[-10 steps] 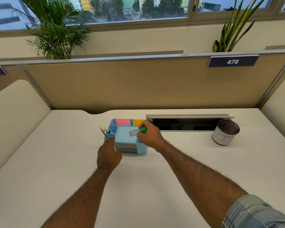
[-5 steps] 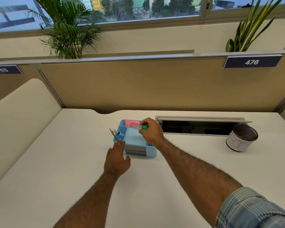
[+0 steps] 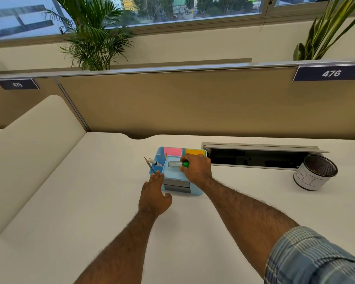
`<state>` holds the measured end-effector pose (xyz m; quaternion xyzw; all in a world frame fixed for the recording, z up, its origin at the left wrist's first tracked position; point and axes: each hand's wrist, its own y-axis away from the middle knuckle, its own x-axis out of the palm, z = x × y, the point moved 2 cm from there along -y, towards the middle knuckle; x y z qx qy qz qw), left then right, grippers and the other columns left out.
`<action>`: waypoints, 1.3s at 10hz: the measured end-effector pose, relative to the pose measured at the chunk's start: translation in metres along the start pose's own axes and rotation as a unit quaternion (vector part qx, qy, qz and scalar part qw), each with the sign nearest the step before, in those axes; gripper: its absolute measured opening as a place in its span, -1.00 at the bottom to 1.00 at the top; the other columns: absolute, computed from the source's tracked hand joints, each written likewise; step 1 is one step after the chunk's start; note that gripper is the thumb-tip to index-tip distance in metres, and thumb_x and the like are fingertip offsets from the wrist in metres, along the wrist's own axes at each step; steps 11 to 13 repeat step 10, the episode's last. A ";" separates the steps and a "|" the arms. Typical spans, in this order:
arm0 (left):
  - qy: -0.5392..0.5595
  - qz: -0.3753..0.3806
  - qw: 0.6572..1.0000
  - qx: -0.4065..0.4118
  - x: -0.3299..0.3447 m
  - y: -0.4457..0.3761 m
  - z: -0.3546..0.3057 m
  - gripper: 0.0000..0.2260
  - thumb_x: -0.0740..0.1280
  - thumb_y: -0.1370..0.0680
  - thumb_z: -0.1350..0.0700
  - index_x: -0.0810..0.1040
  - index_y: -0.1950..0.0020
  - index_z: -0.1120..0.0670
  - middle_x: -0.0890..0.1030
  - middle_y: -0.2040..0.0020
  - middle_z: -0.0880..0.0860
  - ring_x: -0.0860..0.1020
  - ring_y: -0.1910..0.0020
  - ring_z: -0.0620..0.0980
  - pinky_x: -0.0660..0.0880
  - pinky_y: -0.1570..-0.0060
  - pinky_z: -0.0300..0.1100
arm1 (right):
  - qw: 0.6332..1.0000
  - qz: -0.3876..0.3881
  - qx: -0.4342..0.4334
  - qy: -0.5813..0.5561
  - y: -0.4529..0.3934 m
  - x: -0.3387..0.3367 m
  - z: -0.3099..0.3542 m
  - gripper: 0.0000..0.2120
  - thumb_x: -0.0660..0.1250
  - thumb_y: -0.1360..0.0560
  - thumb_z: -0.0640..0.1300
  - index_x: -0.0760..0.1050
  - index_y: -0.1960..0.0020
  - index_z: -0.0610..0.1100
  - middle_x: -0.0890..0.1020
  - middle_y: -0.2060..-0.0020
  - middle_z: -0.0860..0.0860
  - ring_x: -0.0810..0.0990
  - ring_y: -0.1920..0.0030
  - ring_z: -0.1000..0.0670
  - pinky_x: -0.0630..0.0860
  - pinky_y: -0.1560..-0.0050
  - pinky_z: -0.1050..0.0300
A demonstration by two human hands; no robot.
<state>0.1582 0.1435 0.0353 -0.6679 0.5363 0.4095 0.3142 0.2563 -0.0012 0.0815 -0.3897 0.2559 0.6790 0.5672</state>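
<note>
A light blue desk organizer [image 3: 173,176] stands on the white desk, with pink [image 3: 173,151] and orange [image 3: 195,152] sticky notes in its back compartments. My right hand [image 3: 197,168] pinches a clear tube with a green cap [image 3: 177,164] above the organizer's flat middle tray. A pencil [image 3: 149,165] and a white marker [image 3: 152,161] lean out of the left compartment. My left hand [image 3: 154,194] lies on the desk with straight fingers touching the organizer's front left corner.
A mesh pen cup [image 3: 314,175] wrapped in white paper stands at the right. An open cable slot [image 3: 254,157] runs behind the organizer. A tan partition [image 3: 193,103] closes the back of the desk, and cream side panels flank it.
The view has shifted left. My right hand has carried the tube a little back and down over the tray. My left hand's fingers have straightened against the organizer's corner.
</note>
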 end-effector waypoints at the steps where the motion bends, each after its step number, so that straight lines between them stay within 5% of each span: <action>1: -0.005 0.000 1.000 0.001 -0.001 -0.001 0.000 -0.32 0.35 -0.50 0.05 0.14 -0.55 0.09 0.13 -0.58 0.03 0.06 -0.57 -0.02 0.00 -0.52 -0.07 | 1.000 0.006 0.001 0.013 0.001 0.002 -0.004 -0.69 0.41 -0.45 0.04 0.54 -0.17 0.03 0.64 -0.11 -0.01 0.49 -0.18 -0.08 0.29 -0.26 -0.03; 8: -0.078 0.080 0.993 -0.028 -0.016 -0.001 -0.014 -0.25 0.34 -0.48 0.12 0.01 -0.57 0.09 0.02 -0.60 0.04 0.00 -0.57 0.03 0.06 -0.52 -0.08 | 0.997 0.023 -0.001 0.080 0.020 -0.052 -0.036 -0.34 0.41 -0.33 0.28 0.38 -0.35 0.04 0.59 -0.22 -0.02 0.47 -0.25 -0.11 0.29 -0.28 -0.12; 9: -0.072 0.080 0.994 -0.021 -0.028 0.002 -0.028 -0.31 0.36 -0.45 0.12 0.15 -0.53 0.11 0.25 -0.53 0.10 0.23 -0.50 0.08 0.30 -0.44 -0.03 | 0.996 -0.022 -0.016 0.089 0.022 -0.080 -0.042 -0.51 0.37 -0.33 0.31 0.50 -0.12 0.04 0.66 -0.03 0.01 0.54 -0.14 -0.10 0.35 -0.12 -0.06; 10: -0.089 0.067 0.994 0.009 -0.053 -0.003 -0.053 -0.51 0.34 -0.45 0.12 0.38 -0.37 0.08 0.52 -0.30 0.07 0.49 -0.26 0.05 0.51 -0.21 -0.03 | 0.992 -0.047 -0.024 0.117 0.019 -0.115 -0.039 -0.38 0.32 -0.38 0.31 0.40 -0.33 -0.01 0.58 -0.24 -0.03 0.46 -0.28 -0.11 0.31 -0.29 -0.11; 13: -0.089 0.067 0.994 0.009 -0.053 -0.003 -0.053 -0.51 0.34 -0.45 0.12 0.38 -0.37 0.08 0.52 -0.30 0.07 0.49 -0.26 0.05 0.51 -0.21 -0.03 | 0.992 -0.047 -0.024 0.117 0.019 -0.115 -0.039 -0.38 0.32 -0.38 0.31 0.40 -0.33 -0.01 0.58 -0.24 -0.03 0.46 -0.28 -0.11 0.31 -0.29 -0.11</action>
